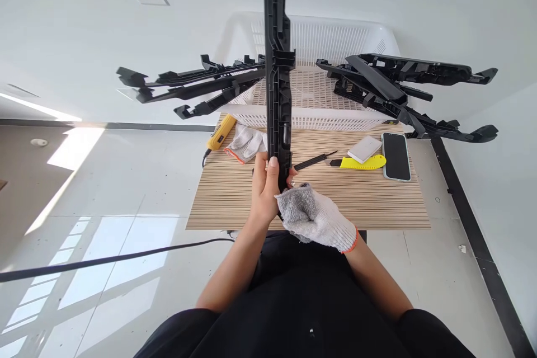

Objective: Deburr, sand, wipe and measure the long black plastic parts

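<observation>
A long black ribbed plastic trim piece [278, 84] stands lengthwise before me, its far end reaching past the top of the view. My bare left hand [265, 190] is closed round its lower part, thumb on top. In my right hand [321, 218], which wears a white knitted glove with an orange cuff, a grey cloth [297, 205] is pressed against the near end of the trim piece. The right fingers are mostly hidden by the cloth. Just beyond the hands a thin dark pointed tool [311, 162] lies on the striped wooden table [235, 201].
Behind the table edge stands a white plastic basket [331, 117], with black trim pieces [210, 81] jutting out left and more black pieces [390, 86] right. A yellow corded tool [221, 132], a spare glove [247, 142], a yellow utility knife [363, 163], a white box [364, 149] and a phone [396, 156] lie about.
</observation>
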`<state>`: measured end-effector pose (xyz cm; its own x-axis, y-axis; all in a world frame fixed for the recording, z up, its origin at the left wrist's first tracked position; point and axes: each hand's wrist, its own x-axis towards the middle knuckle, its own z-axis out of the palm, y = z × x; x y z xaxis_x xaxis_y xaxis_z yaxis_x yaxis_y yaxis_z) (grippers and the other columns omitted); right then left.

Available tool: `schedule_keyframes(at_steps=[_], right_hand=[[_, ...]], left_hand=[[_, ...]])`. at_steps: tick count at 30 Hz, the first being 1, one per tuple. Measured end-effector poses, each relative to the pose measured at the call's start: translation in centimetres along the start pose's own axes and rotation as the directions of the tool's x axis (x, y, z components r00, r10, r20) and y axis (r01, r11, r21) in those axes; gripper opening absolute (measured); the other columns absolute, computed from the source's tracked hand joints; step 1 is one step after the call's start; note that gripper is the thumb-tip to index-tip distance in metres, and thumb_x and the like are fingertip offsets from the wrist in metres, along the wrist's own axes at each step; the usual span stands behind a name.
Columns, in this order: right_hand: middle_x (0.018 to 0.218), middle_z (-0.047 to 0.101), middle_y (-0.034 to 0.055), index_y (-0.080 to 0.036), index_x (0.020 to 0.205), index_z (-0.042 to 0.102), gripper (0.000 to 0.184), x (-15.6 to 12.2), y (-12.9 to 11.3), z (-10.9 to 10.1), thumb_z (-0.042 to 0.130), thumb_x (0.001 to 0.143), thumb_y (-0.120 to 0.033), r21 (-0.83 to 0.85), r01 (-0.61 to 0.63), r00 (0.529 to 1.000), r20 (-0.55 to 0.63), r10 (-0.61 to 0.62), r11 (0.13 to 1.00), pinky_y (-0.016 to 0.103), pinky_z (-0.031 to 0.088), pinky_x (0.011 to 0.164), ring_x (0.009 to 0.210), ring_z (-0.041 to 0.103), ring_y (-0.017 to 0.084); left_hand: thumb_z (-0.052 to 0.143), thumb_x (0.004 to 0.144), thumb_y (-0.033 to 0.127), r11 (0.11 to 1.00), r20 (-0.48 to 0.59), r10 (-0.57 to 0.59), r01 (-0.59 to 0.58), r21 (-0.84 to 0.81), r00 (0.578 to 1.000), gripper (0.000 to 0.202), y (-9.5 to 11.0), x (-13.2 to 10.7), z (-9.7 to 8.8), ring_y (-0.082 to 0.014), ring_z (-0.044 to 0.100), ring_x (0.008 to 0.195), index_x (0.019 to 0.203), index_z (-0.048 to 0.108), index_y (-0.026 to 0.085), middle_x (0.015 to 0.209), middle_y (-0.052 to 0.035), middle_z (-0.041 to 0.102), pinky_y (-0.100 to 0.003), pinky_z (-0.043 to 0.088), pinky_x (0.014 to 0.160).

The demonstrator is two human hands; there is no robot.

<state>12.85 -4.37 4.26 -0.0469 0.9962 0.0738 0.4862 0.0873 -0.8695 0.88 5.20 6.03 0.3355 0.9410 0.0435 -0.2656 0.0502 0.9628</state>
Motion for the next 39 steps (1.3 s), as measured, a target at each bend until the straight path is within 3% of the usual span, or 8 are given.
schedule_keyframes(at_steps=[3,8,13,16,21,27,32,39], right_hand=[[0.133,0.068,0.0066,-0.028,0.135,0.060,0.054,0.1,0.0,0.3,0.071,0.086,-0.046,0.037,-0.001,0.999,0.033,0.000,0.999,0.041,0.053,0.105,0.126,0.063,0.027],[0.130,0.070,0.0078,-0.024,0.135,0.060,0.050,0.5,0.1,0.7,0.068,0.089,-0.044,0.110,0.053,0.996,0.071,-0.061,0.993,0.040,0.053,0.106,0.124,0.065,0.027],[0.120,0.074,0.0084,-0.022,0.123,0.065,0.033,0.6,1.0,1.2,0.062,0.094,-0.038,0.088,0.119,0.989,0.081,-0.126,0.989,0.041,0.054,0.104,0.117,0.069,0.026],[0.125,0.072,0.0097,-0.021,0.126,0.064,0.038,0.4,1.4,0.8,0.062,0.093,-0.039,0.110,0.141,0.986,0.076,-0.150,0.984,0.042,0.053,0.106,0.122,0.066,0.026],[0.119,0.075,0.0055,-0.024,0.123,0.067,0.037,-0.2,1.0,-0.6,0.066,0.090,-0.039,0.186,-0.007,0.993,0.116,-0.015,0.983,0.041,0.055,0.103,0.115,0.070,0.025],[0.135,0.067,0.0098,-0.021,0.137,0.059,0.057,-0.1,1.1,0.1,0.070,0.086,-0.042,0.155,0.087,0.990,0.099,-0.103,0.984,0.043,0.050,0.111,0.130,0.061,0.028],[0.129,0.071,0.0062,-0.023,0.134,0.063,0.046,0.0,0.7,-0.4,0.067,0.090,-0.038,0.143,0.077,0.984,0.147,-0.098,0.987,0.040,0.052,0.108,0.124,0.066,0.025],[0.130,0.070,0.0085,-0.022,0.133,0.062,0.052,0.1,0.5,-0.4,0.073,0.085,-0.038,0.072,0.047,0.989,0.139,-0.056,0.996,0.041,0.054,0.105,0.123,0.066,0.027]], left_hand=[[0.053,0.098,0.051,1.000,-0.047,-0.019,0.018,-0.007,0.999,0.029,0.2,0.0,-0.1,-0.0088,0.052,0.056,0.093,0.043,0.024,0.074,0.0028,0.062,-0.019,0.041,0.047],[0.053,0.098,0.050,1.000,-0.020,-0.006,0.006,0.011,1.000,0.028,0.4,-0.3,-0.7,-0.0089,0.051,0.053,0.093,0.044,0.024,0.074,0.0018,0.062,-0.020,0.042,0.048],[0.058,0.095,0.052,0.990,0.102,-0.077,0.063,0.130,0.992,0.031,0.1,-0.7,-1.4,-0.0126,0.056,0.053,0.093,0.051,0.022,0.072,-0.0025,0.063,-0.026,0.046,0.050],[0.058,0.095,0.054,0.988,0.120,-0.090,0.073,0.139,0.989,0.032,0.5,-0.6,-1.7,-0.0124,0.055,0.052,0.093,0.053,0.022,0.071,-0.0026,0.063,-0.026,0.046,0.049],[0.052,0.098,0.053,0.987,0.071,-0.028,0.016,0.158,0.997,0.033,1.4,0.1,-1.6,-0.0086,0.050,0.050,0.089,0.047,0.022,0.069,0.0009,0.063,-0.021,0.044,0.047],[0.049,0.099,0.052,0.991,0.106,-0.079,0.067,0.112,0.991,0.031,0.7,0.0,-1.2,-0.0088,0.050,0.048,0.091,0.049,0.022,0.067,0.0017,0.061,-0.022,0.043,0.047],[0.053,0.097,0.053,0.989,0.071,-0.088,0.079,0.128,0.994,0.034,0.4,0.0,-1.5,-0.0079,0.049,0.047,0.088,0.045,0.022,0.065,0.0031,0.061,-0.020,0.041,0.046],[0.053,0.097,0.055,0.990,0.046,-0.121,0.117,0.082,0.992,0.033,-0.8,-0.2,-1.4,-0.0105,0.052,0.047,0.092,0.051,0.022,0.068,-0.0005,0.063,-0.024,0.043,0.045]])
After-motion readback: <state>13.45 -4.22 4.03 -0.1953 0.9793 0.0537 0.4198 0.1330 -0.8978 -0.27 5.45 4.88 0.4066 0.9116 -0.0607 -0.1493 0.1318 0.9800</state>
